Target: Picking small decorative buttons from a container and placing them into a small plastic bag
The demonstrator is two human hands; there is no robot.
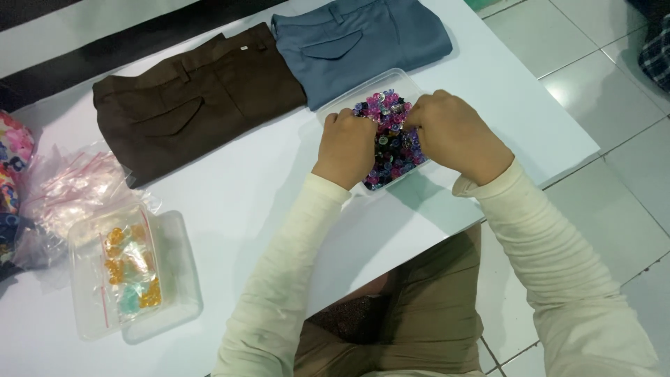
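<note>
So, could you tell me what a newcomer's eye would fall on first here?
Both hands, left and right, dig into a clear tray of pink, purple and black buttons mid-table. Behind it lie folded brown trousers and blue trousers; front left, a box holds bagged orange beads.

the desk [251, 188] had a smooth, matt white surface. the brown trousers [188, 105] and the blue-grey trousers [363, 38] were woven cloth, matt, with a fine even weave. the container [412, 87] was clear, slightly glossy plastic; the beads [391, 136] in it looked like translucent glossy plastic in pink, purple and black. the second tray [174, 279] was clear plastic, and the small bags [70, 188] were thin, crinkled, shiny film. the sleeves [293, 265] were cream ribbed knit, matt. the floor [614, 105] was glossy white tile.
</note>
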